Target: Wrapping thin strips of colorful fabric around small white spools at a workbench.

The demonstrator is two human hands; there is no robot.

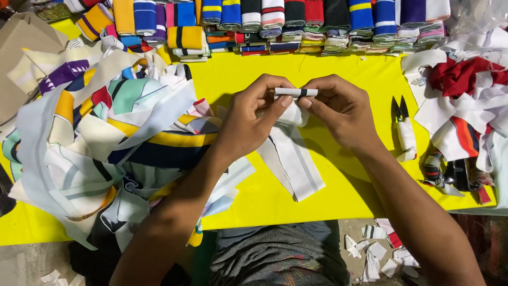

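Observation:
My left hand [253, 114] and my right hand [338, 108] meet above the yellow table [328, 74]. Together they pinch a narrow white fabric strip with a black band [296, 92], folded over at the top between the fingertips. Its long white tail [296, 161] hangs down and lies on the yellow surface below my hands. Both hands grip the folded end from opposite sides.
A big pile of mixed striped fabric strips [100, 137] lies at the left. Rows of folded striped bands [275, 24] line the far edge. Small thread snips [405, 130] lie to the right of my hands, next to a red and white cloth heap [465, 100]. Scraps [381, 251] litter the floor.

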